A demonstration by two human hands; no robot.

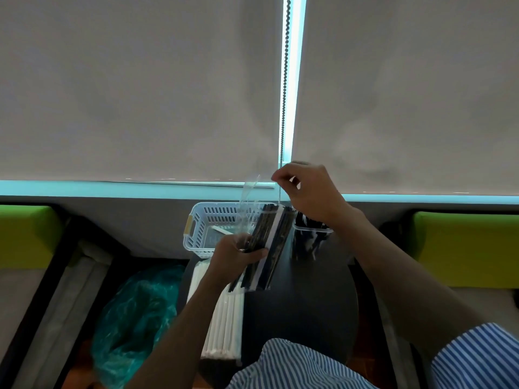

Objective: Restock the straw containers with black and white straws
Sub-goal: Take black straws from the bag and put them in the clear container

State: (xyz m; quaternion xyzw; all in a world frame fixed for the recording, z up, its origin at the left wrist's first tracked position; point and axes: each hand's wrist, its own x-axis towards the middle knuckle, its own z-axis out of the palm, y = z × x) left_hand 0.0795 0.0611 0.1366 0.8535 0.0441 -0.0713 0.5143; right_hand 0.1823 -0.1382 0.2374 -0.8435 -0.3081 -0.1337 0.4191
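Grey roller blinds (140, 94), green cushions (25, 234)

Glossy clear plastic straw wrap (250, 197), matt table (309, 310)

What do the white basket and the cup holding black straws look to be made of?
White basket: looks like moulded glossy plastic, given its slotted walls and handle cut-out. Cup: likely clear hard plastic, since the black straws show through its wall.

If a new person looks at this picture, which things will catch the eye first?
First, the two hands over the small dark table: the left hand grips a pack of black straws, and the right hand pinches its clear wrapper. Then the white straws lying at the table's left edge.
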